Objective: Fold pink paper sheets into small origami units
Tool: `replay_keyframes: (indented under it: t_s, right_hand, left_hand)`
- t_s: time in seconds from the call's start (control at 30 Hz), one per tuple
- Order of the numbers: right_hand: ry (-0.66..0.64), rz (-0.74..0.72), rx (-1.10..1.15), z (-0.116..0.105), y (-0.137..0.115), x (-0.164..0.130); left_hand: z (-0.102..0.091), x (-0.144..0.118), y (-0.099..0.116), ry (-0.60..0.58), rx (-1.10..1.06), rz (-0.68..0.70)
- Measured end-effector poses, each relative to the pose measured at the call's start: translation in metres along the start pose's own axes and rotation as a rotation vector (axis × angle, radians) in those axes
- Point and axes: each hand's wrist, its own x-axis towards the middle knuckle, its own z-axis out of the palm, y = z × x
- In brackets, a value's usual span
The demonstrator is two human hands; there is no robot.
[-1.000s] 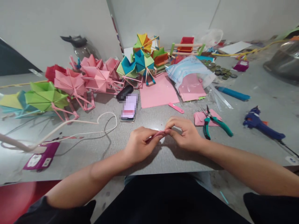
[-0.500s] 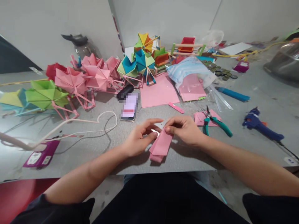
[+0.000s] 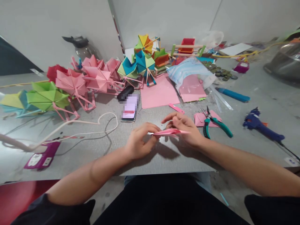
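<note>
My left hand (image 3: 142, 140) pinches one end of a folded pink paper (image 3: 170, 132) between thumb and fingers. The paper is turned nearly edge-on just above the table, its layers pointing to the right. My right hand (image 3: 184, 127) is around the paper's other end with its fingers apart and not gripping it; whether the palm touches the paper I cannot tell. Beyond my hands lie a pink utility knife (image 3: 176, 108) and a large sheet of pink paper (image 3: 159, 93). Green-handled pliers (image 3: 217, 123) rest on folded pink pieces (image 3: 199, 119) to the right.
Finished folded-paper wheels on stick frames (image 3: 72, 82) line the back left. A phone (image 3: 129, 109) lies before them, near a white cable (image 3: 93, 132). On the right are a blue glue gun (image 3: 262, 125), a blue cutter (image 3: 233, 94), and a plastic bag (image 3: 191, 72).
The pink paper has swung from hanging down toward me to lying sideways, almost edge-on. My left hand has taken hold of its end, while my right fingers have let go and spread.
</note>
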Motion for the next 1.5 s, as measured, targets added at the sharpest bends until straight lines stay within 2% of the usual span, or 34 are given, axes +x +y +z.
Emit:
replay_keyframes:
  t_s: [0.1, 0.2, 0.33, 0.47, 0.6, 0.73, 0.8, 1.17, 1.3, 1.5]
  right_hand:
    - [0.059, -0.184, 0.008, -0.002, -0.002, -0.003]
    - [0.071, -0.261, -0.075, 0.004, 0.002, -0.008]
    - [0.129, -0.372, -0.2, 0.012, 0.011, -0.011]
    - [0.105, -0.52, -0.232, 0.013, 0.018, -0.011]
    - [0.147, -0.628, -0.275, 0.013, 0.023, -0.013]
    - [0.126, -0.661, -0.29, 0.014, 0.025, -0.015]
    - [0.124, -0.676, -0.324, 0.012, 0.024, -0.016]
    - [0.03, -0.761, -0.494, -0.001, 0.003, -0.008]
    - [0.0, -0.783, -0.568, -0.003, -0.002, -0.007]
    - [-0.013, -0.761, -0.616, -0.005, -0.004, -0.008]
  left_hand:
    - [0.003, -0.006, -0.003, 0.11, 0.029, -0.167]
    - [0.004, -0.011, -0.006, 0.122, 0.006, -0.171]
    - [0.002, -0.01, -0.006, 0.057, 0.096, -0.067]
    - [-0.003, -0.003, 0.0, -0.081, -0.017, -0.011]
    - [-0.006, 0.001, 0.004, -0.184, -0.184, -0.052]
    - [-0.005, 0.001, 0.005, -0.129, -0.183, -0.193]
    - [-0.005, 0.001, 0.006, -0.112, -0.161, -0.215]
    - [-0.011, 0.005, 0.003, -0.08, -0.099, -0.184]
    - [-0.014, 0.007, 0.002, -0.114, -0.076, -0.178]
    - [-0.018, 0.008, 0.002, -0.207, -0.058, -0.036]
